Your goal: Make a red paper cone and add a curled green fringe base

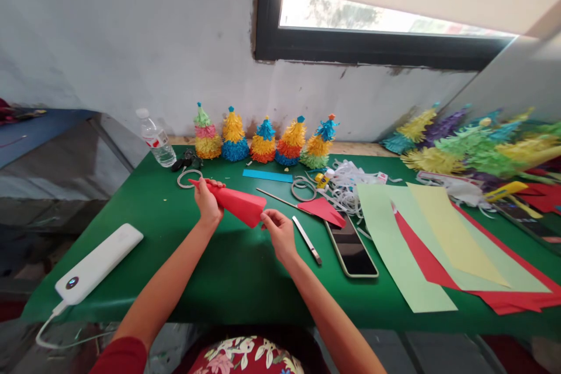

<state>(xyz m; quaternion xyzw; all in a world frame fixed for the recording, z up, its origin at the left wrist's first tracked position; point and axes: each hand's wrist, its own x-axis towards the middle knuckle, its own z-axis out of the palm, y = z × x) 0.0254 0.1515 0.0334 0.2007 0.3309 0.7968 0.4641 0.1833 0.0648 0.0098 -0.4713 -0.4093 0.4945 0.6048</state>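
A red paper cone (243, 204) is held above the green table, its narrow tip pointing left and its wide end right. My left hand (208, 203) is wrapped round the narrow part. At the wide end, my right hand (279, 232) pinches the paper's edge between thumb and fingers. Just right of my right hand lie a slim metal-coloured tool (307, 239) and a dark-screened phone (354, 248). A red paper piece (323, 210) rests partly over the phone's top, beside a thin rod (277, 198).
Fringed paper trees (264, 143) stand along the wall, with a water bottle (156, 139) at their left. A white power bank (100, 263) with a cable lies at left. Green sheets (401, 245), white strips (350, 184) and more trees (471, 146) occupy the right.
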